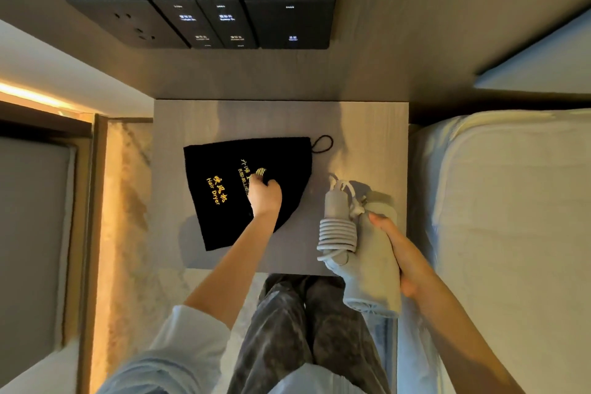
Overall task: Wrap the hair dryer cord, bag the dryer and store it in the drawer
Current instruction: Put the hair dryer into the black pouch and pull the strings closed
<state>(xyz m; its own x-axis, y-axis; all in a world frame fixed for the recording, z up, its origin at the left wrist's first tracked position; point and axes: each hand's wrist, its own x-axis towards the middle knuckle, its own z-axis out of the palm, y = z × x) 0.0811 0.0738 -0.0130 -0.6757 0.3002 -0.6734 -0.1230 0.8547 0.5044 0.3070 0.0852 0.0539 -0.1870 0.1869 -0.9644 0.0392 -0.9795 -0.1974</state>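
Head view: cord wrapped, bagging stage.

The right hand (403, 257) clasps the pale grey plastic hair dryer (371, 269) by its barrel above the grey wooden nightstand (287, 118); its white cord (337, 235) sits coiled around the folded handle. The left hand (264, 193) pinches the soft black cloth drawstring bag (224, 201), lying flat, lettered "Hair Dryer" in gold. The dryer appears rigid and light; the limp bag needs its mouth held open.

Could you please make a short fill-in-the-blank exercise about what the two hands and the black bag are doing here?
1. The right hand holds the ____, pale grey.
2. The cord is coiled around the dryer's ____.
3. The left hand rests on the black bag, which lies ____ on the bedside table.
4. Yellow letters on the bag read "Hair ____".

Missing words: hair dryer; handle; flat; Dryer
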